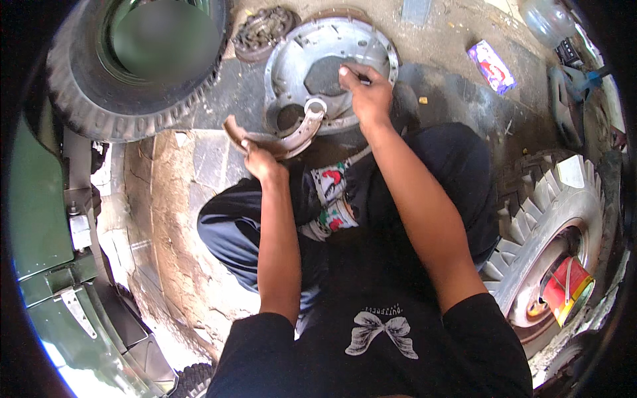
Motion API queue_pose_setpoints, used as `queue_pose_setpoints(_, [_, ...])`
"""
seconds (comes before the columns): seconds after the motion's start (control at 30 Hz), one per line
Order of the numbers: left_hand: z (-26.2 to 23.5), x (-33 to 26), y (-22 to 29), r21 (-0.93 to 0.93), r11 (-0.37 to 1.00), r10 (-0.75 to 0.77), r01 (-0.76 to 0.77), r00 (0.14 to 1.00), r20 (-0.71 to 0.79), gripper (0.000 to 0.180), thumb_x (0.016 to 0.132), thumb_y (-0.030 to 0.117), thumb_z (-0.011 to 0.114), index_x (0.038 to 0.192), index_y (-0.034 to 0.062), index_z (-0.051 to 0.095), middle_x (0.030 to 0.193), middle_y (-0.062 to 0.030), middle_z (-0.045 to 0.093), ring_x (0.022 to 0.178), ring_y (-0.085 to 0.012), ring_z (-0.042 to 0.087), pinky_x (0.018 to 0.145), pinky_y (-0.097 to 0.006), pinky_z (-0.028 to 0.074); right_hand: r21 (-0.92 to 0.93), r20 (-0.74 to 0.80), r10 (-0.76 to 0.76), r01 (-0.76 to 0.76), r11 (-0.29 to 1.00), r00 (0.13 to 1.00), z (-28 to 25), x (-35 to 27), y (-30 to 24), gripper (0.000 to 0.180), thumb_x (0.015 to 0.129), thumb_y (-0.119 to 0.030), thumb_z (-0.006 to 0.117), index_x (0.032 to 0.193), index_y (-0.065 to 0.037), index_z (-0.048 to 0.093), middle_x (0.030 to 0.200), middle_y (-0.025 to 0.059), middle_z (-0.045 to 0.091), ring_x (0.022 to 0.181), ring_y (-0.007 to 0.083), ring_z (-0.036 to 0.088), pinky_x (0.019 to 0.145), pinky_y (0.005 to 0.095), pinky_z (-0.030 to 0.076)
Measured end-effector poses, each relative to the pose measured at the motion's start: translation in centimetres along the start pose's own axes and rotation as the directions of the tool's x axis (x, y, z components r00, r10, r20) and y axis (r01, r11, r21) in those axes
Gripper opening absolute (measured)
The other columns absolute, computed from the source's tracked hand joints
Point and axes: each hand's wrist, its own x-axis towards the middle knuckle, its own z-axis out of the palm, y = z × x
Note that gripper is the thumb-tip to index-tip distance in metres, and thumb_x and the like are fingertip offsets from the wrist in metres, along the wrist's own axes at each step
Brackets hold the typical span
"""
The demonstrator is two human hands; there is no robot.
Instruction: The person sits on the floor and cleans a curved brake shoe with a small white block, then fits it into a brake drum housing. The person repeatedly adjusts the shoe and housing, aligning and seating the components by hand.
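Note:
My left hand [264,160] is closed around the lower edge of a curved, brownish metal brake shoe [295,142], its thumb lying on top. The shoe's far end has a pale ring-shaped eye, and its other end points up to the left. Behind it a large round grey metal housing [298,50] lies on the ground, with holes along its rim and a dark opening in the middle. Over that opening is my right hand [369,96], thumb and fingers pinched together. Whatever they hold, if anything, is too small to make out.
A greasy round part [265,33] lies beside the housing. A big tyre [133,109] stands at the far left, near green vehicle bodywork [40,212]. To the right are a purple-white packet [492,67], a wheel [531,265] and a red-yellow tin [568,286].

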Motion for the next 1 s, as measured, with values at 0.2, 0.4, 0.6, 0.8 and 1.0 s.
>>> queue_pose_setpoints(0.2, [-1.7,-5.7,7.2,-0.174,0.971,0.167,-0.162,0.986,0.015,0.065,0.105,0.043,0.057,0.142,-0.0096,0.047,0.142,-0.021,0.055,0.124,-0.0338,0.057,0.109,-0.046,0.045,0.387,0.371,0.164,-0.313,0.867,0.914,2.3,-2.8,-5.4,0.028,0.097,-0.02,0.074,0.118,-0.003,0.068,0.103,0.0039,0.073,0.1,0.0201,0.073,0.085,0.0334,0.059])
queue_pose_setpoints(0.4, [-2.3,-11.2,9.0,-0.258,0.921,0.299,-0.292,0.954,-0.015,0.049,0.106,0.037,0.057,0.133,-0.0034,0.055,0.118,-0.0114,0.061,0.102,-0.0278,0.063,0.094,-0.045,0.054,0.556,0.61,0.095,-0.51,0.656,0.787,2.8,-5.6,-10.0,0.027,0.101,-0.021,0.069,0.122,-0.006,0.063,0.098,0.002,0.068,0.101,0.0292,0.074,0.079,0.0397,0.063])
queue_pose_setpoints(0.6, [-4.5,-14.4,10.4,-0.298,0.899,0.433,-0.319,0.747,0.505,0.054,0.105,0.04,0.051,0.146,0.0051,0.039,0.11,-0.0212,0.067,0.098,-0.039,0.069,0.098,-0.058,0.053,0.508,0.552,0.171,-0.491,0.707,0.817,0.8,-4.9,-11.9,0.029,0.097,-0.028,0.074,0.119,-0.01,0.066,0.097,-0.003,0.065,0.074,0.0107,0.062,0.07,0.0344,0.06])
queue_pose_setpoints(0.8, [-5.4,-14.8,11.6,-0.38,0.904,0.392,-0.198,0.737,0.55,0.065,0.102,0.059,0.049,0.139,0.0049,0.044,0.104,-0.0271,0.072,0.099,-0.0463,0.071,0.097,-0.063,0.053,0.516,0.61,0.198,-0.574,0.636,0.767,-0.5,-5.1,-13.4,0.024,0.098,-0.028,0.073,0.115,-0.013,0.069,0.095,-0.0068,0.065,0.077,0.0085,0.06,0.068,0.0306,0.057])
queue_pose_setpoints(1.0, [-4.5,-15.4,11.8,-0.485,0.872,0.369,-0.068,0.742,0.56,0.059,0.101,0.056,0.055,0.138,0.0104,0.045,0.106,-0.0255,0.072,0.101,-0.0465,0.07,0.1,-0.067,0.048,0.517,0.643,0.155,-0.574,0.635,0.75,-0.7,-4.5,-13.3,0.027,0.099,-0.032,0.071,0.118,-0.013,0.07,0.097,-0.0072,0.067,0.075,0.0059,0.059,0.076,0.0309,0.059])
